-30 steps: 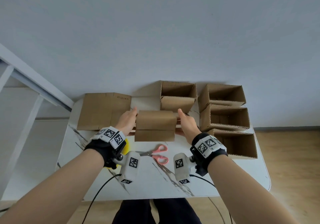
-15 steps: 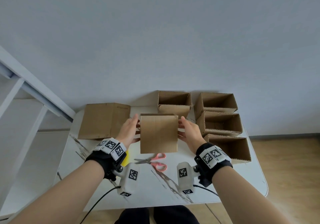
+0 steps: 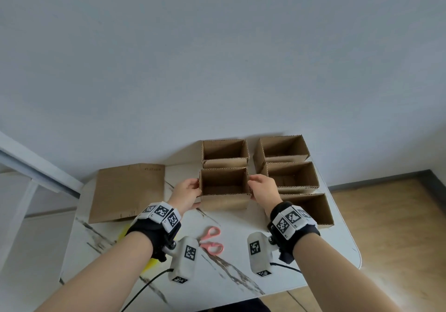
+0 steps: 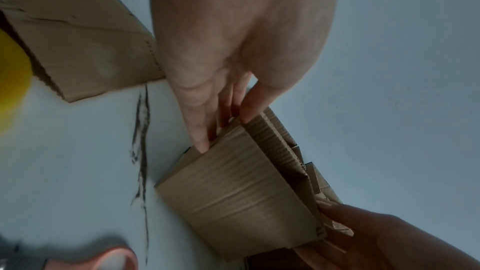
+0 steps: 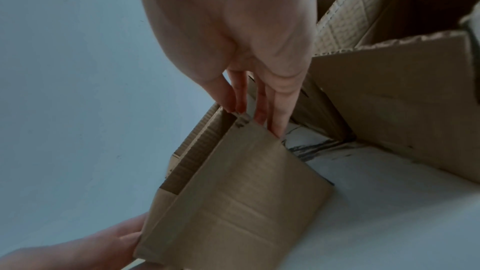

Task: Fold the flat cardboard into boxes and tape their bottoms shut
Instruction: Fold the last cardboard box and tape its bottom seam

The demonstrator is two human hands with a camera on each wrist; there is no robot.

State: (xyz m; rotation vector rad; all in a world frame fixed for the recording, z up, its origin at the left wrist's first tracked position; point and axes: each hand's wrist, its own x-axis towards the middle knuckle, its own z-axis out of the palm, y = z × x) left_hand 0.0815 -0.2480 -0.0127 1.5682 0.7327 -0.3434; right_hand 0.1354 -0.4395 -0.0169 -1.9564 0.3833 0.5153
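An open-topped cardboard box (image 3: 224,200) (image 4: 233,192) (image 5: 233,202) stands upright on the white marble table (image 3: 241,275), directly in front of another finished box (image 3: 225,152). My left hand (image 3: 187,192) (image 4: 226,130) presses straight fingers against its left wall, the thumb at the rim. My right hand (image 3: 263,188) (image 5: 252,116) does the same on the right wall. A stack of flat cardboard (image 3: 128,191) (image 4: 78,48) lies at the far left of the table.
Three more open boxes (image 3: 282,152) (image 3: 292,176) (image 3: 311,210) line the right side, close to my right hand. Pink scissors (image 3: 211,239) lie near the front between my wrists. A yellow tape roll (image 3: 149,262) (image 4: 10,81) sits under my left forearm.
Both hands turned the box from bottom-facing-me to open side up and set it down on the table in front of the back box.
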